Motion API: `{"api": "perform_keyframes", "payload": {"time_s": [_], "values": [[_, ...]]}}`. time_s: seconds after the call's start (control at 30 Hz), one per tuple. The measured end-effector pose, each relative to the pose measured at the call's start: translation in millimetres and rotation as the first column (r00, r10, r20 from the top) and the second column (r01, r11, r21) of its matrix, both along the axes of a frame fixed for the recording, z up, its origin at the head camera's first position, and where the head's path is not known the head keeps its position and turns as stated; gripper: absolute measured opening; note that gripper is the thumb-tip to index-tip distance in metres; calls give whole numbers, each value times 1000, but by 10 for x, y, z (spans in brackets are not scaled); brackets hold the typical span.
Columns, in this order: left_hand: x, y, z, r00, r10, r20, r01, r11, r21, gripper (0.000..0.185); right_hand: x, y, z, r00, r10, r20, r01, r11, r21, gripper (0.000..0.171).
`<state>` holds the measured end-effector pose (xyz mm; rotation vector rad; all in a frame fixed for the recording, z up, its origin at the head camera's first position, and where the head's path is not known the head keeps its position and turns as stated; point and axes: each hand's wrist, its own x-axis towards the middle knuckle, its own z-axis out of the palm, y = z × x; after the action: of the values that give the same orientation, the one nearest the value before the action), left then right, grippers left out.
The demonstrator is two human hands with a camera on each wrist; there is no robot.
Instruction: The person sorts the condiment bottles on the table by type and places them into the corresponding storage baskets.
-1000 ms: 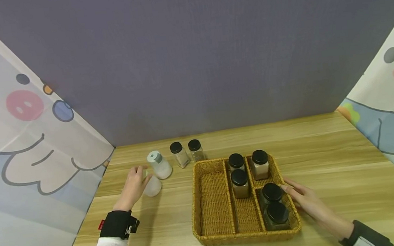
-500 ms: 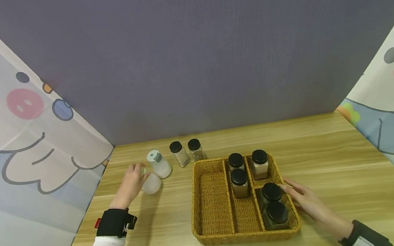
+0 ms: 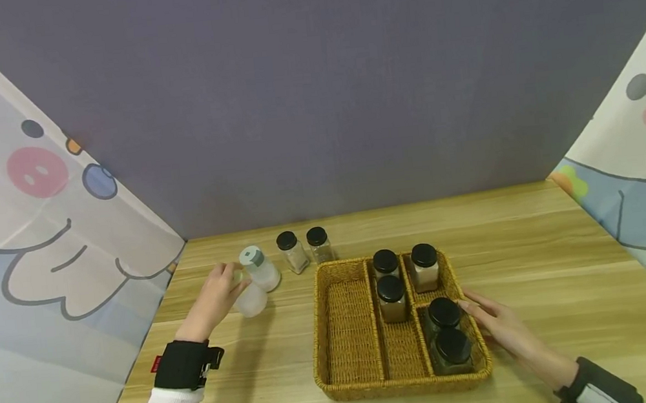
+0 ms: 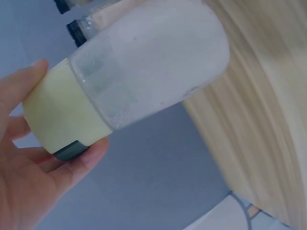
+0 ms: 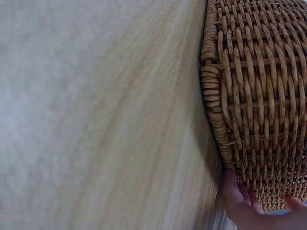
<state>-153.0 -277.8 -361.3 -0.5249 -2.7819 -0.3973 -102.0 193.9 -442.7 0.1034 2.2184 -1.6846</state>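
Observation:
My left hand [image 3: 218, 294] grips a clear seasoning jar [image 3: 252, 301] by its pale yellow-green cap [image 4: 64, 110]. White powder shows inside, and the left wrist view has thumb and fingers around the cap. Just behind it stands a similar jar [image 3: 262, 269] with a pale cap. On the right, my right hand [image 3: 501, 330] holds the side of a woven basket [image 3: 317, 351], its thumb at the rim and its fingers [image 5: 235, 196] against the outer wall. Several black-lidded spice jars [image 3: 392, 302] stand in the basket's middle and right compartments.
Two black-lidded jars, one with pale contents [image 3: 293, 253] and one darker [image 3: 320, 246], stand behind the basket's left corner. A grey-purple panel [image 3: 313, 98] rises at the table's [image 3: 566, 236] back. Printed cartoon curtains [image 3: 42, 254] hang at both sides.
My left hand has shifted slightly forward with the jar, which now overlaps the pale-capped jar behind it more. My right hand stays at the basket.

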Motion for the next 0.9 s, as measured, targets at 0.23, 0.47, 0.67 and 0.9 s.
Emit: {"api": "perform_keyframes", "payload": {"time_s": [0.23, 0.47, 0.67, 0.9], "values": [[-16, 73, 104, 998, -28, 51, 27, 1000, 12, 29, -11, -11, 24, 1000, 2, -2, -2, 1000, -7, 63], [-16, 189, 192, 996, -54, 65, 54, 999, 8, 28, -14, -19, 42, 1000, 2, -9, -2, 1000, -8, 63], [-21, 301, 235, 993, -114, 10, 115, 993, -13, 28, -9, -8, 26, 1000, 3, 0, -3, 1000, -4, 64], [-36, 441, 307, 983, -175, -52, 174, 984, -24, 30, 1, 7, 3, 1000, 18, 14, -19, 1000, 20, 64]]}}
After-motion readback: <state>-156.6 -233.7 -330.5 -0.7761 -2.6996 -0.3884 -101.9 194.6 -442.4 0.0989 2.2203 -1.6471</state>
